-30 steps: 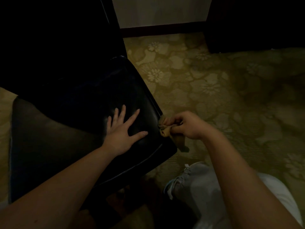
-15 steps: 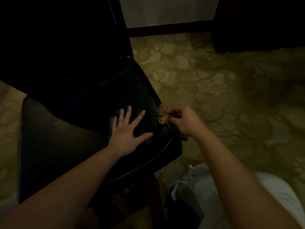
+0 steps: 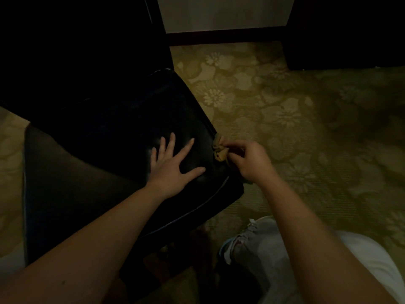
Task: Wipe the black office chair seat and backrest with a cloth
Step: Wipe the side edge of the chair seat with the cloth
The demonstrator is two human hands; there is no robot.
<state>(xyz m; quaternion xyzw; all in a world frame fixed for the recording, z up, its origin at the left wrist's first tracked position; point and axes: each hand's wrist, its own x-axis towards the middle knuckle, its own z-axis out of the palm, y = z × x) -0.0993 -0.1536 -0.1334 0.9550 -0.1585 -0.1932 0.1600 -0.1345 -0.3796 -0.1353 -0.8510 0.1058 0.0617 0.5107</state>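
The black leather chair seat (image 3: pixel 122 132) fills the left and centre of the dim head view. My left hand (image 3: pixel 173 167) lies flat on the seat with its fingers spread. A small bunched tan cloth (image 3: pixel 219 150) is pressed against the seat's right edge. My right hand (image 3: pixel 249 161) grips the cloth from the right side, fingers curled round it. The backrest is lost in the darkness at the upper left.
Patterned yellow-green floral carpet (image 3: pixel 295 119) spreads to the right. A dark furniture piece (image 3: pixel 350 29) stands at the top right, a pale wall with dark skirting (image 3: pixel 223 36) at the top. My grey shoe (image 3: pixel 245 242) and light trouser leg are at the bottom right.
My right hand with the cloth slid away from me along the seat's right edge. My left hand stayed flat on the seat.
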